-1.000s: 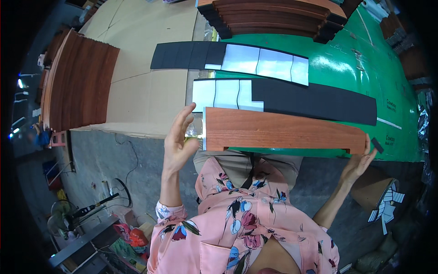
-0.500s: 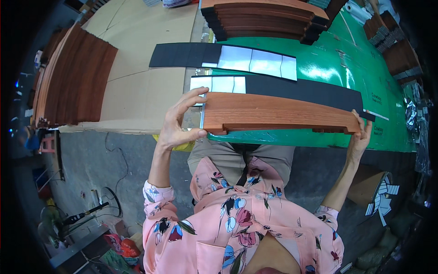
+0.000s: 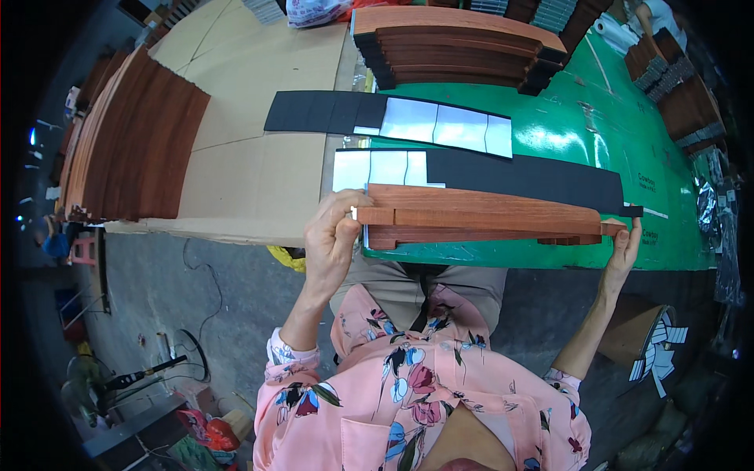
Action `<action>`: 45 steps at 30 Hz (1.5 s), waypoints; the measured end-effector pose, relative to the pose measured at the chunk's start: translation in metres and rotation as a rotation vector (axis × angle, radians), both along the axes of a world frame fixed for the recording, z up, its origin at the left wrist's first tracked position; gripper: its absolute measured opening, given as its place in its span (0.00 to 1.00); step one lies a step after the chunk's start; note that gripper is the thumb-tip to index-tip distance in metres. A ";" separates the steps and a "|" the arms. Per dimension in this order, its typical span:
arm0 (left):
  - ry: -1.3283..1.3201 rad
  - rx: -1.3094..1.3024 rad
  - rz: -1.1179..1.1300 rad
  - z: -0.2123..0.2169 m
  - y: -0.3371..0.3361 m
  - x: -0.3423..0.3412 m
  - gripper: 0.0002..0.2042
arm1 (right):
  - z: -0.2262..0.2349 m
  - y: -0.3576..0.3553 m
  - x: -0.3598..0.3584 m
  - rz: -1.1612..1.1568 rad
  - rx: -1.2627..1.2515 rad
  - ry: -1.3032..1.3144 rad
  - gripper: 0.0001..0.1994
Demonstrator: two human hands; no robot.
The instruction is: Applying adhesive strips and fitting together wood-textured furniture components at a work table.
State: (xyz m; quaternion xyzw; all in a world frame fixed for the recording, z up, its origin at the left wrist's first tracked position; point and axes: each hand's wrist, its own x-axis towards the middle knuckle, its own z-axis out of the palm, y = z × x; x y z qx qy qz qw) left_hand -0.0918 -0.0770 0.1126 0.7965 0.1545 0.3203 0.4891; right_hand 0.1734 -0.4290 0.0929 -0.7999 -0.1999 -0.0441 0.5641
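Note:
A long reddish-brown wooden board (image 3: 487, 220) is held level, its narrow edge turned up, at the front of the table. My left hand (image 3: 330, 239) is closed round its left end, thumb and fingers pinching it. At the right end my right hand (image 3: 623, 251) grips it with thumb and fingertips. More brown wood shows above and below that edge; I cannot tell whether it is a separate board. Just beyond lies a black strip (image 3: 526, 177) with pale shiny panels at its left. A second black strip (image 3: 330, 111), pale at its right, lies farther back.
Stacked curved boards (image 3: 463, 47) stand at the back of the green-covered tabletop (image 3: 550, 102). Another brown stack (image 3: 141, 149) rests left on the cardboard sheet (image 3: 228, 169). More pieces (image 3: 679, 86) are piled far right. A carton of pale strips (image 3: 660, 345) stands on the floor.
The held board has been tilted from showing its broad face to showing its narrow edge. My left hand has moved slightly right and down, its grip tighter. The whole view has shifted a little.

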 end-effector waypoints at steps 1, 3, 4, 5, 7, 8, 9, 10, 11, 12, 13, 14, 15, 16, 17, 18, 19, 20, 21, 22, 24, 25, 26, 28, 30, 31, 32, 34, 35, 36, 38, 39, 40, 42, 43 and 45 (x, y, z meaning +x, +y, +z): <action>0.000 -0.001 -0.003 0.000 -0.001 -0.001 0.24 | -0.001 0.000 -0.001 -0.003 -0.001 0.000 0.34; -0.037 0.038 0.019 -0.001 -0.002 -0.001 0.25 | -0.004 0.002 -0.002 -0.105 -0.085 -0.130 0.32; -0.035 0.035 0.018 0.000 -0.002 -0.003 0.25 | 0.000 0.003 -0.005 -0.106 -0.088 -0.129 0.32; 0.003 0.099 0.017 0.003 -0.001 -0.005 0.25 | 0.008 0.003 -0.008 -0.107 -0.087 -0.081 0.31; 0.036 0.158 0.004 0.004 0.000 -0.006 0.26 | 0.015 0.004 -0.014 -0.121 -0.090 -0.036 0.29; 0.055 0.161 -0.002 0.005 0.000 -0.004 0.27 | 0.017 0.006 -0.016 -0.139 -0.108 -0.075 0.28; 0.071 0.164 -0.013 0.005 -0.001 -0.002 0.27 | 0.020 0.005 -0.016 -0.162 -0.127 -0.118 0.27; 0.048 0.156 -0.053 0.007 0.000 0.001 0.27 | 0.020 -0.002 -0.013 -0.163 -0.091 -0.114 0.27; 0.081 0.137 -0.052 0.005 0.000 0.003 0.29 | 0.027 0.001 -0.016 -0.179 -0.131 -0.157 0.27; 0.110 0.120 -0.059 0.002 0.000 0.006 0.30 | 0.032 0.006 -0.018 -0.191 -0.107 -0.169 0.27; 0.160 0.119 -0.024 0.001 0.000 0.000 0.33 | 0.035 0.016 -0.018 -0.195 -0.074 -0.164 0.27; 0.206 0.119 0.011 0.002 0.001 -0.009 0.35 | 0.041 0.024 -0.018 -0.154 -0.026 -0.158 0.26; 0.183 0.131 -0.033 0.002 0.005 -0.016 0.36 | 0.048 0.037 -0.022 -0.135 0.065 -0.127 0.25; 0.159 0.144 -0.071 0.004 0.007 -0.019 0.37 | 0.052 0.045 -0.022 -0.144 0.037 -0.162 0.24; 0.129 0.147 -0.105 0.004 0.005 -0.017 0.37 | 0.050 0.049 -0.018 -0.117 0.108 -0.152 0.22; 0.126 0.085 -0.092 0.005 0.003 -0.016 0.37 | 0.052 0.053 -0.019 -0.175 0.134 -0.189 0.21; 0.130 0.023 -0.070 0.005 0.003 -0.016 0.37 | 0.058 0.054 -0.020 -0.193 0.136 -0.211 0.21; 0.116 0.012 -0.090 0.002 0.006 -0.014 0.35 | 0.065 0.056 -0.021 -0.197 0.096 -0.224 0.21; 0.103 0.017 -0.097 0.003 0.007 -0.011 0.35 | 0.072 0.059 -0.022 -0.195 0.057 -0.232 0.20; 0.122 0.038 -0.110 0.005 0.007 -0.011 0.35 | 0.078 0.063 -0.022 -0.177 0.026 -0.269 0.18; 0.144 0.063 -0.124 0.009 0.005 -0.012 0.34 | 0.081 0.066 -0.019 -0.152 0.006 -0.257 0.17; 0.146 0.065 -0.107 0.010 0.006 -0.013 0.34 | 0.081 0.070 -0.017 -0.118 -0.015 -0.240 0.16; 0.146 0.071 -0.118 0.011 0.007 -0.016 0.33 | 0.083 0.076 -0.018 -0.096 -0.010 -0.235 0.13; 0.134 0.081 -0.142 0.011 0.012 -0.019 0.33 | 0.086 0.089 -0.020 0.002 0.093 -0.173 0.12; 0.103 0.024 -0.131 0.008 0.014 -0.019 0.33 | 0.087 0.106 -0.023 0.145 0.257 -0.034 0.11; 0.062 -0.030 -0.137 0.005 0.017 -0.019 0.33 | 0.087 0.115 -0.027 0.167 0.261 -0.018 0.11; 0.037 -0.056 -0.144 0.005 0.021 -0.020 0.30 | 0.091 0.124 -0.031 0.265 0.257 0.127 0.11; -0.003 0.002 -0.031 0.013 0.021 -0.017 0.28 | 0.097 0.144 -0.040 0.451 0.238 0.283 0.10; -0.056 0.064 0.052 0.018 0.018 -0.014 0.26 | 0.097 0.152 -0.044 0.474 0.240 0.299 0.10; -0.189 0.130 0.154 0.025 0.011 -0.011 0.17 | 0.097 0.159 -0.049 0.561 0.186 0.289 0.09; -0.208 0.265 0.160 0.046 -0.003 -0.014 0.15 | 0.099 0.170 -0.056 0.731 0.072 0.257 0.10; -0.240 0.391 0.136 0.056 -0.009 -0.013 0.13 | 0.104 0.175 -0.062 0.789 -0.016 0.125 0.10; -0.224 0.399 0.157 0.068 -0.017 -0.012 0.13 | 0.114 0.179 -0.070 0.863 -0.088 0.072 0.09; -0.165 0.521 0.018 0.082 -0.029 -0.002 0.19 | 0.117 0.182 -0.084 0.951 -0.191 -0.052 0.11; -0.160 0.523 0.020 0.081 -0.033 0.005 0.19 | 0.117 0.182 -0.084 0.999 -0.298 -0.208 0.12; -0.213 0.404 -0.043 0.078 -0.040 0.016 0.23 | 0.114 0.184 -0.089 1.081 -0.194 -0.364 0.12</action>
